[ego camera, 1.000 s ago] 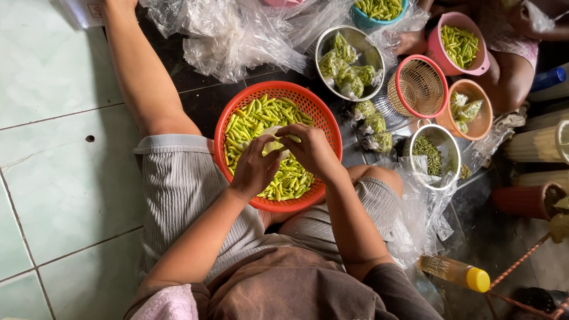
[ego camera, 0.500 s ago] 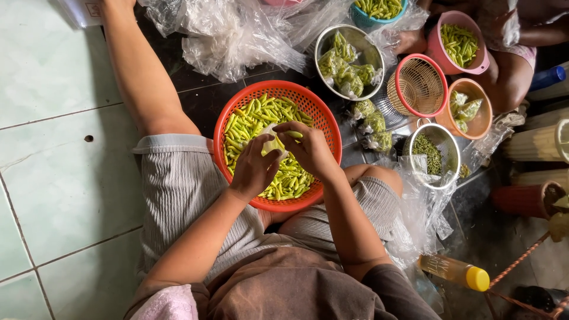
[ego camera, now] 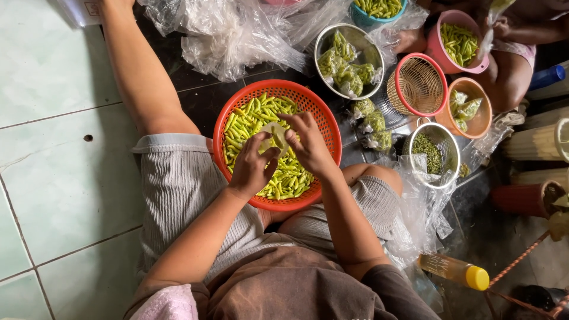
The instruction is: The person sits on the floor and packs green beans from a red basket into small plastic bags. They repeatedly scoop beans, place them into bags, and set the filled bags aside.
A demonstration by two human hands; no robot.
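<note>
Landmark: the red basket (ego camera: 323, 121), a perforated round basket resting on your lap; every place below is given relative to it
Contents: green chillies (ego camera: 252, 118) fill the red basket in a loose heap
Left hand (ego camera: 252, 169): over the near half of the red basket, fingers curled in, thumb and fingertips pinched on the near edge of the small clear bag (ego camera: 275, 135)
Right hand (ego camera: 308, 145): over the middle of the red basket, fingers bent and close together, gripping the far edge of the small clear bag; whether a chilli is also held in it you cannot tell
Small clear bag: held between both your hands just above the chillies, near the centre of the red basket; it appears to hold a few chillies
Change since a second ago: your hands stand at nearly the same spot over the red basket, and the bag has stayed between them; the grip has shifted only slightly
Meaning of the change: judged from this, you are still filling or closing the one bag; the heap shows no visible drop
Steel bowl (ego camera: 332, 35): beyond the red basket on its right, holding filled bags (ego camera: 347, 74) of chillies
Loose filled bags (ego camera: 370, 121): on the floor just right of the red basket
Empty woven basket (ego camera: 418, 86): further right of the red basket, past the loose bags
Clear plastic sheeting (ego camera: 237, 35): crumpled on the floor beyond the red basket
Yellow-capped bottle (ego camera: 453, 272): lying well to the near right of the red basket
Other person: seated at the far right, well apart from the red basket
</note>
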